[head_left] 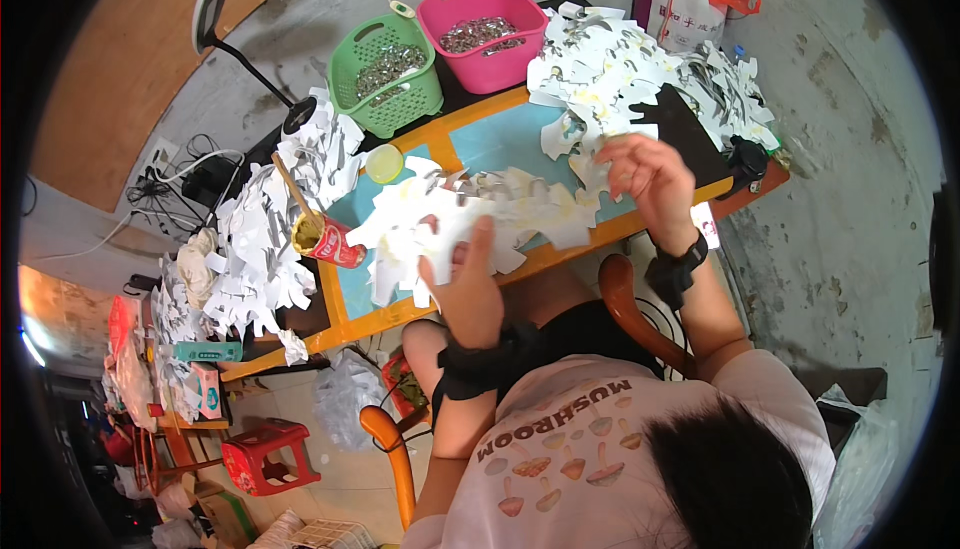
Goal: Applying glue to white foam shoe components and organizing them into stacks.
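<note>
My left hand is closed on a white cut-out piece at the near edge of the table. Around and beyond it spreads a loose heap of similar white cut-out pieces, some with yellowish patches. My right hand is raised at the table's right side, fingers loosely bent and apart, with nothing visible in them. Just left of it, more white pieces reach down from a large pile at the back right. Both wrists wear black bands.
A red can with a wooden stick stands left of the heap, beside a round yellowish lid. Green and pink baskets hold small metal parts at the back. White pieces also cover the left side. A lamp leans there.
</note>
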A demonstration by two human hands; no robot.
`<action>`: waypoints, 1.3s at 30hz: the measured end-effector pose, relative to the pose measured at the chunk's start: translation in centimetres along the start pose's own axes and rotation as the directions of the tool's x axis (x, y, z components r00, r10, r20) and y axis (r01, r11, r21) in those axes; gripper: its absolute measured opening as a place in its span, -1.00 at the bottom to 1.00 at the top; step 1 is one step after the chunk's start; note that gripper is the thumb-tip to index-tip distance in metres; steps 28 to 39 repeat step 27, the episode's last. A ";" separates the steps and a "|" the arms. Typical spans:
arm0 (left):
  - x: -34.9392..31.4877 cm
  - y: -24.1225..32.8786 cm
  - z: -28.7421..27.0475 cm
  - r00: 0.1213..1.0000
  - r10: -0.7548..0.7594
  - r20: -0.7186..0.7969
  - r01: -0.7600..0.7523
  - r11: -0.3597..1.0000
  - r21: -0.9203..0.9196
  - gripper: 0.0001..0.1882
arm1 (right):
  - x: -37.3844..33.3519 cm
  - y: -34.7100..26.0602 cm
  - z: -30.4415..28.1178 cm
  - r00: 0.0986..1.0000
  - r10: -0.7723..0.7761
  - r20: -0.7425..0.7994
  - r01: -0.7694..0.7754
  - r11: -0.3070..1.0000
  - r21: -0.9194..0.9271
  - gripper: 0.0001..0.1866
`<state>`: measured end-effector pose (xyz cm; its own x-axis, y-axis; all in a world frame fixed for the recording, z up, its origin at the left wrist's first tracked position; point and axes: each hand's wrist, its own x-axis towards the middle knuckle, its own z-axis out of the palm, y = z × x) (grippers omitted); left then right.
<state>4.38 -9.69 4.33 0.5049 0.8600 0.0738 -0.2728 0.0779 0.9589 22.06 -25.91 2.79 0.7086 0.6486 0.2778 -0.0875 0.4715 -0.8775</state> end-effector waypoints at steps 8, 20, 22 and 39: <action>6.0 0.8 -4.9 0.995 0.078 -0.069 -0.075 0.996 0.047 -0.24 | 3.2 2.2 -3.7 0.936 -0.312 -0.166 -0.001 0.467 -0.884 -0.54; 5.4 1.1 -5.4 0.858 0.444 0.259 -0.335 0.099 0.937 -0.54 | 8.1 5.1 -1.6 0.982 -0.084 0.168 0.165 -0.048 -0.985 -0.64; 5.3 1.1 -5.1 0.825 0.498 0.267 -0.411 0.205 0.888 -0.61 | 9.1 5.5 -2.4 0.917 -0.324 0.231 0.216 -0.083 -0.973 -0.83; 4.5 1.7 -4.0 0.838 0.424 0.345 -0.536 0.513 0.671 -0.67 | 10.4 3.3 -3.6 0.970 -0.180 -0.161 0.062 0.830 -0.554 -0.80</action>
